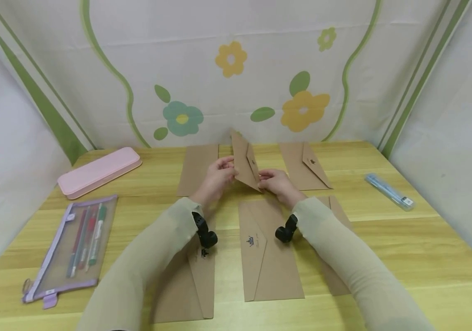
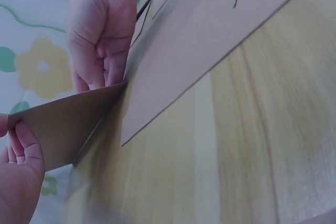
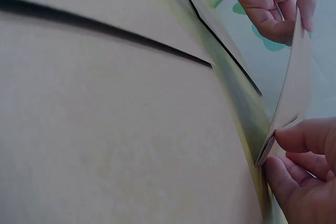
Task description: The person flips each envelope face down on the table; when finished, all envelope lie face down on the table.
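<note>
A brown envelope (image 1: 245, 161) is held tilted up off the table's back middle, its flap and small crown print facing right. The left hand (image 1: 216, 178) pinches its left edge, thumb and fingers on either side; the left wrist view shows that hand (image 2: 21, 174) at the envelope's plain side (image 2: 65, 124). At the lower right corner, the right hand (image 1: 279, 185) pinches the edge between thumb and fingers, seen closely in the right wrist view, where the hand (image 3: 310, 166) grips the envelope (image 3: 294, 82) near its bottom.
More brown envelopes lie flat: back left (image 1: 196, 168), back right (image 1: 302, 170), front middle (image 1: 275, 257), front left (image 1: 178, 294), and one partly under the right forearm (image 1: 337, 276). A pink case (image 1: 99, 171) and mesh pen pouch (image 1: 62, 248) are left; a clear blue pack (image 1: 389, 191) is right.
</note>
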Available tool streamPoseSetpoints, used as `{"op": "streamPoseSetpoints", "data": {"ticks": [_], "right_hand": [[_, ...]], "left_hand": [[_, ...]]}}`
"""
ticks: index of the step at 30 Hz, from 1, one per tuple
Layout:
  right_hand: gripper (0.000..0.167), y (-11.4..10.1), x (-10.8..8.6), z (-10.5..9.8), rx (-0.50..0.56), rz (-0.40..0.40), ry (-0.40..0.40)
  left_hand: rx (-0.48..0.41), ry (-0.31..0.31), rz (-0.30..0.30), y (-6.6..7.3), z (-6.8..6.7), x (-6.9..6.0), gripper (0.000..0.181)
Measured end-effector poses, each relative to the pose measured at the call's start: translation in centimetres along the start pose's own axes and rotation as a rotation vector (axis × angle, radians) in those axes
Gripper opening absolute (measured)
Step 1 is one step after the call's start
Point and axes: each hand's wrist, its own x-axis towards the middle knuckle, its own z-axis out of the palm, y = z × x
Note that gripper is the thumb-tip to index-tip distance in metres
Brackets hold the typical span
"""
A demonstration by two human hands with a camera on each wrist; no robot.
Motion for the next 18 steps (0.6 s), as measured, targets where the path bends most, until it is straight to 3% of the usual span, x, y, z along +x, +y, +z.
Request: {"op": "streamPoseSetpoints", "data": {"ticks": [18], "right_hand": [[0.045, -0.4, 0.1, 2.0, 0.104, -0.022, -0.025]], "left_hand": [[-0.110, -0.032, -0.022, 1.3, 1.2, -0.6, 0.046]]}}
